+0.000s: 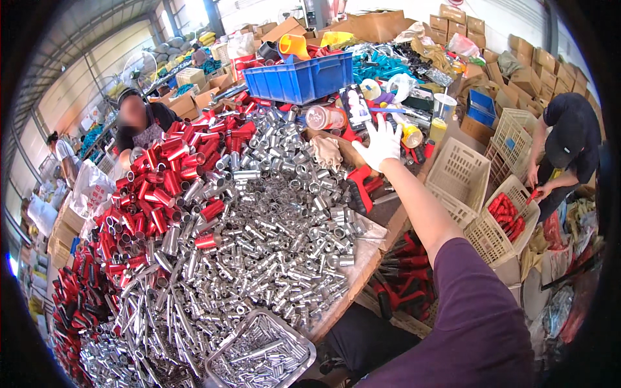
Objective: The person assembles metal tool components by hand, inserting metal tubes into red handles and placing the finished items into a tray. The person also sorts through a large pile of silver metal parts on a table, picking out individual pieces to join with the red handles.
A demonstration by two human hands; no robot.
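Observation:
My right hand (pixel 380 143), in a white glove, reaches over the far right part of the table with its fingers spread, and I see nothing held in it. Just beyond the fingers stands a black phone-like rectangle (pixel 355 107) with a bright picture. Beside the hand lie a crumpled beige glove (pixel 326 152) and a red tool with a black grip (pixel 359 189). A clear round tub (pixel 319 118) sits to the left of the fingers, and a yellow tape-like roll (pixel 412 136) to their right. My left hand is out of view.
Shiny metal sleeves and fittings (pixel 272 239) and red tubes (pixel 162 174) heap the table. A metal tray (pixel 309 354) of small pins stands at the near edge. Behind is a blue crate (pixel 299 79). Beige baskets (pixel 458 169) stand right, near a bent-over co-worker (pixel 569 142); another person (pixel 139 119) sits left.

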